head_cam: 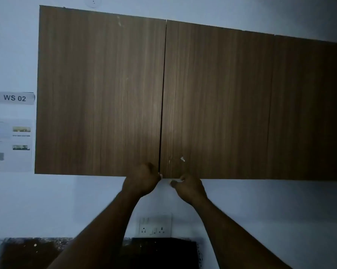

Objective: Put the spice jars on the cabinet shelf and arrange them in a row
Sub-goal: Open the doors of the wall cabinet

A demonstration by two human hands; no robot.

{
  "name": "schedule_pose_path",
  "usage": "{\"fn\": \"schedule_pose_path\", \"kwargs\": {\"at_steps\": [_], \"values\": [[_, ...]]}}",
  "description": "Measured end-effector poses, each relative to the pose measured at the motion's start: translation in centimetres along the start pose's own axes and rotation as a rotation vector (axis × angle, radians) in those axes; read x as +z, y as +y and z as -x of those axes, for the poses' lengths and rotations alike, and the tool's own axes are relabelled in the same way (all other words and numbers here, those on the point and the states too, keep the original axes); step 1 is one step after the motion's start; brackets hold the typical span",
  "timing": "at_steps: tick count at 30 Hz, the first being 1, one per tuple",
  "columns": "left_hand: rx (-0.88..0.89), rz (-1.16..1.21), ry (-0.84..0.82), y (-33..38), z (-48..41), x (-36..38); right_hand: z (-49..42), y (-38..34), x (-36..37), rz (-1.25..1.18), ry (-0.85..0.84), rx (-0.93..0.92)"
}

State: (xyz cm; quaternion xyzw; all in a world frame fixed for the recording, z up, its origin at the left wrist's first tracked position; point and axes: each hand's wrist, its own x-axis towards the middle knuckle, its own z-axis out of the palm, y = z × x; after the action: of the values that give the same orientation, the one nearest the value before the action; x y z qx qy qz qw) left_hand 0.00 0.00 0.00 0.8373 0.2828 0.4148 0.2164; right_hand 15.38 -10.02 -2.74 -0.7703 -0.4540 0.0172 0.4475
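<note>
A brown wood-grain wall cabinet fills the upper view, both doors closed. My left hand (142,181) has its fingers curled under the bottom right corner of the left door (99,94). My right hand (189,188) grips the bottom left corner of the right door (216,101), right beside the centre seam. The two hands are almost touching. No spice jars are in view and the shelf is hidden behind the doors.
A third cabinet panel (309,109) continues to the right. A "WS 02" label (14,98) and a printed sheet (11,145) hang on the wall at left. A socket plate (155,225) sits below my hands, above a dark countertop (28,253).
</note>
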Motion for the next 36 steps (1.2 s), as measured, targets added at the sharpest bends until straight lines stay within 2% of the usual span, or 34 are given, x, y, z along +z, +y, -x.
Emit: {"fn": "schedule_pose_path", "kwargs": {"at_steps": [5, 8, 12, 17, 21, 25, 27, 29, 30, 32, 36], "values": [[-0.194, 0.32, 0.009, -0.7, -0.1, 1.1, -0.6, 0.5, 1.5, -0.633, -0.099, 0.31], [-0.288, 0.395, 0.013, -1.1, 0.3, 1.8, -0.9, -0.1, 2.5, -0.933, -0.123, 0.392], [-0.398, 0.521, -0.019, -2.0, 0.2, 2.9, -2.1, -1.2, 3.4, -1.205, -0.078, 0.438], [-0.403, 0.618, -0.029, -1.8, 0.5, 3.7, -2.1, -1.0, 4.2, -1.37, -0.064, 0.475], [-0.301, 0.574, 0.089, -0.2, 1.0, 3.9, -0.7, 0.0, 3.8, -1.341, 0.004, 0.489], [-0.117, 0.678, 0.136, 3.0, 1.6, 3.4, 1.4, 0.0, 2.2, -1.265, 0.1, 0.496], [-0.068, 0.726, 0.122, 4.3, 2.2, 3.4, 3.0, -0.2, 0.6, -1.009, 0.205, 0.487], [-0.033, 0.768, 0.112, 5.0, 3.1, 3.4, 5.1, 0.0, -1.3, -0.515, 0.435, 0.434], [-0.008, 0.798, 0.097, 5.3, 3.6, 3.5, 6.3, -0.1, -2.4, -0.305, 0.567, 0.349], [0.05, 0.846, 0.06, 6.0, 4.4, 3.4, 8.4, -0.8, -4.5, -0.108, 0.729, 0.094], [0.168, 0.917, -0.01, 9.2, 6.0, 3.9, 10.4, -5.0, -9.4, -0.029, 0.786, -0.369]]}}
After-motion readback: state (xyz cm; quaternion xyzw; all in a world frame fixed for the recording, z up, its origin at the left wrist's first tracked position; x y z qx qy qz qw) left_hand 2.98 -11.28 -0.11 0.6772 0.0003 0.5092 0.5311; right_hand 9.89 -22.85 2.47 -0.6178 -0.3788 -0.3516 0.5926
